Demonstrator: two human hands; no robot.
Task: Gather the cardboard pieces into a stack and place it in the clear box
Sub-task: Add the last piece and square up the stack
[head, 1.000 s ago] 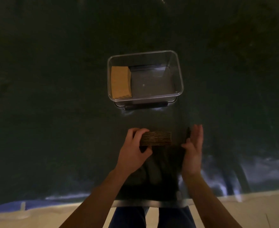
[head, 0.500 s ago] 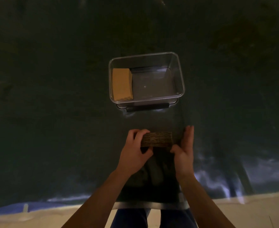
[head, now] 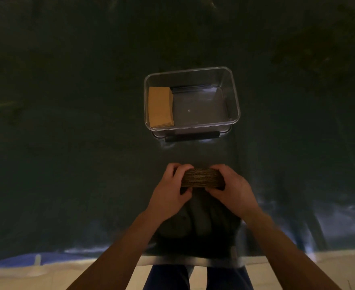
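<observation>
A stack of corrugated cardboard pieces (head: 202, 178) stands on edge just above the dark table cover, its ridged side facing me. My left hand (head: 170, 193) grips its left end, thumb in front and fingers over the top. My right hand (head: 230, 190) grips its right end the same way. Farther from me sits the clear box (head: 234, 101), open at the top, with a black handle on its near side. Another tan cardboard stack (head: 159, 106) lies flat in the box's left part.
A dark green cover (head: 67, 143) spreads over the whole table. Its near edge (head: 46, 256) runs along the bottom of the view, with pale floor below. My legs in dark trousers (head: 197, 277) show under the edge.
My right hand, open and apart from the stack a second ago, has moved left and closed on its right end. The left hand has kept its hold.
</observation>
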